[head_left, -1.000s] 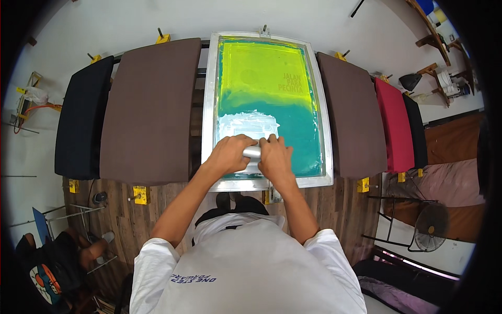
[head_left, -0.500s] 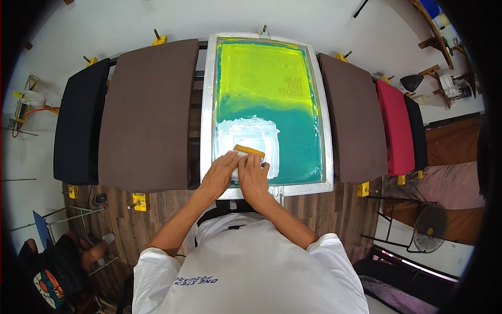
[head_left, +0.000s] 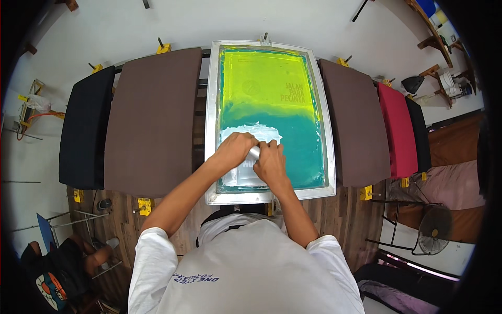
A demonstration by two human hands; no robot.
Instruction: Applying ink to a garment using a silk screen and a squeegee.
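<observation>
A screen-printing frame [head_left: 328,157] with a pale metal border lies before me. Its mesh is lime green at the far end and teal [head_left: 303,141] nearer me. White ink [head_left: 256,131] covers a patch at the near left, thin enough close to me that faint lettering shows through. Both hands grip a squeegee over this patch; only a short silvery stretch of its handle [head_left: 254,152] shows between them. My left hand [head_left: 235,149] closes around its left end, and my right hand [head_left: 270,163] holds the right end. The blade is hidden.
Brown shirt-covered boards [head_left: 154,120] flank the frame, with black [head_left: 86,131] and red [head_left: 398,131] ones farther out. Yellow clamps [head_left: 144,205] sit at the board ends. A standing fan [head_left: 435,230] is at the right. Another person [head_left: 57,261] sits at the lower left.
Both hands have moved the squeegee away from me across the white patch. Its yellow-orange edge has gone out of sight, and the smeared area near me is uncovered.
</observation>
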